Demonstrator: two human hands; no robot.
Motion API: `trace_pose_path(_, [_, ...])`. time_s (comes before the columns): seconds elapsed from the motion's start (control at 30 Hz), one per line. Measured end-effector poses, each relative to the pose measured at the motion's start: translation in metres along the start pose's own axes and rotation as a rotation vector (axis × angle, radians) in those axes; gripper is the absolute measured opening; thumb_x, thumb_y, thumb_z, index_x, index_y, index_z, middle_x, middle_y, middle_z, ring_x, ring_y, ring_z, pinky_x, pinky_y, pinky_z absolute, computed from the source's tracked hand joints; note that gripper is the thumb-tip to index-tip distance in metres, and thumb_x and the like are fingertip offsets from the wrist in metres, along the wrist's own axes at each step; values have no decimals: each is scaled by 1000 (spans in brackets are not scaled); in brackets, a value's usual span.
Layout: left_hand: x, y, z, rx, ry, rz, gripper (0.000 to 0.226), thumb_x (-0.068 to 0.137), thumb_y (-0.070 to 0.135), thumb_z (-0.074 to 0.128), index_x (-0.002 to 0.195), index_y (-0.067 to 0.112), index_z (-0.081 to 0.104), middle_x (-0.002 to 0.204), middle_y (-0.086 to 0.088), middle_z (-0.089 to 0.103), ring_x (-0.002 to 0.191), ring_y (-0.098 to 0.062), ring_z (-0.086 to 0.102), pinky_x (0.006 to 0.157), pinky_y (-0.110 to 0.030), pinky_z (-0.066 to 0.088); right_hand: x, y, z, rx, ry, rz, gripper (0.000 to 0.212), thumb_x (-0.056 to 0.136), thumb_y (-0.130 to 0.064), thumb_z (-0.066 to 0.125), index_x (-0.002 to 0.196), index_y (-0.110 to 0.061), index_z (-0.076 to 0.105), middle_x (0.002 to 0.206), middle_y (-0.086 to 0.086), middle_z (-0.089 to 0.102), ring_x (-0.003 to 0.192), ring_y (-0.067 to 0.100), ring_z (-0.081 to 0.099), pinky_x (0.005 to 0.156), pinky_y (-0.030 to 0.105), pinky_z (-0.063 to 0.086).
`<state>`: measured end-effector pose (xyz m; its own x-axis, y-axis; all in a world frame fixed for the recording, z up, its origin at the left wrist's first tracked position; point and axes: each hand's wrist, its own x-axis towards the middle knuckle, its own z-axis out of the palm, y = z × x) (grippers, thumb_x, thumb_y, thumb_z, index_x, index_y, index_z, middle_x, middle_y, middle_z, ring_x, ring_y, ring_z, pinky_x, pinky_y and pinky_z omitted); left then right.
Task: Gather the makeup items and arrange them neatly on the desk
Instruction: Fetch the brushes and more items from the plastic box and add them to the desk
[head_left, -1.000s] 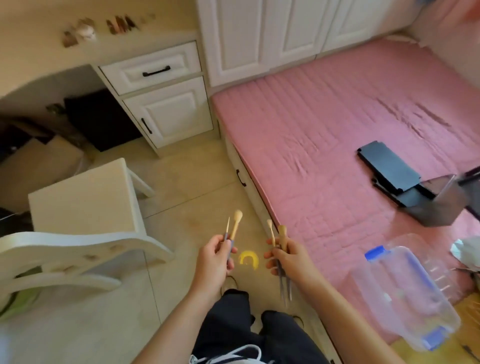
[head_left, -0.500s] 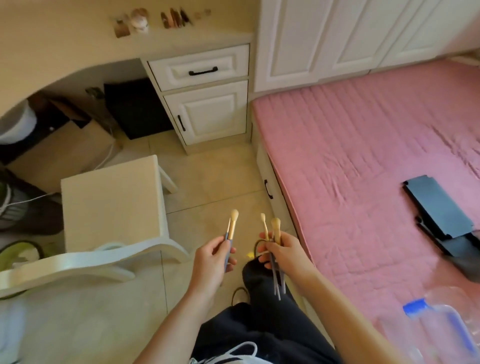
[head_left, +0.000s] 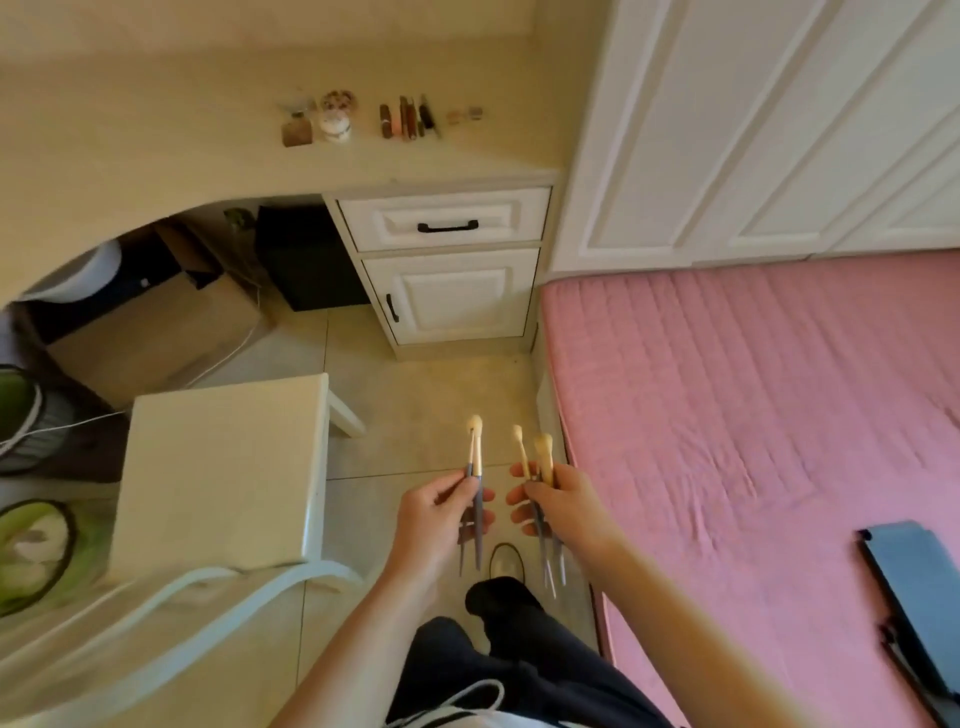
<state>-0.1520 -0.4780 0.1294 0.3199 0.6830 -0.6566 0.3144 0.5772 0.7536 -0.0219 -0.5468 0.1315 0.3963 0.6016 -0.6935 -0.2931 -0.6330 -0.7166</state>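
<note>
Brushes (head_left: 475, 452) pinched in left hand (head_left: 436, 514), more brushes (head_left: 540, 457) gripped in right hand (head_left: 566, 506); carry level to the table (head_left: 156, 130), lay parallel beside the lipsticks (head_left: 408, 118).

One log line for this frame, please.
left hand: holding grey-handled makeup brushes | right hand: holding same kind | beige desk: small cosmetics lined up | brushes not yet placed

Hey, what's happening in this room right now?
A person stands on the floor between a white chair and a pink bed, holding makeup brushes bristles-up in both hands. The left hand grips a pair of brushes, and the right hand holds another pair. Ahead, the desk already carries a row of small makeup items. The brushes have not reached it yet.
</note>
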Motion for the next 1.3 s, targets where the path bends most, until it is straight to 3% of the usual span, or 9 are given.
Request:
trace_pose_path(0.47, [104, 86, 20, -106, 64, -46, 15, 94, 15, 57, 97, 11, 71, 88, -13, 72, 74, -24, 68, 77, -42, 59, 110, -100, -14, 8, -9, 28, 20, 95, -1, 41, 103, -9, 58, 83, 10, 66, 67, 19, 61, 64, 29, 53])
trace_pose_path(0.6, [146, 120, 9, -99, 51, -42, 16, 95, 15, 55, 100, 10, 70, 89, -11, 73, 81, -28, 70, 76, -39, 59, 147, -129, -5, 23, 17, 33, 20, 95, -1, 42, 103, -9, 58, 85, 11, 68, 71, 23, 64, 70, 35, 56])
trace_pose_path(0.83, [223, 206, -18, -22, -10, 6, 17, 96, 14, 54, 99, 9, 69, 91, -12, 72, 79, -25, 71, 68, -30, 59, 210, -202, 23, 95, 61, 26, 18, 95, -1, 44, 100, -9, 59, 81, 10, 70, 69, 21, 65, 60, 29, 54])
trace_pose_path(0.97, [263, 248, -30, 17, -51, 41, 15, 96, 14, 54, 96, 13, 69, 92, -11, 72, 78, -25, 71, 69, -30, 59, 243, -242, 33, 155, 84, 8, 17, 96, -2, 44, 99, -10, 59, 82, 11, 70, 69, 20, 66, 63, 31, 56])
trace_pose_path(1.3, [334, 298, -24, 24, -71, -19, 15, 96, 11, 54, 100, 9, 68, 88, -11, 73, 72, -21, 70, 61, -26, 56, 307, -309, 29, 209, 142, 11, 20, 97, -2, 42, 106, -5, 60, 84, 13, 67, 70, 21, 64, 64, 31, 54])
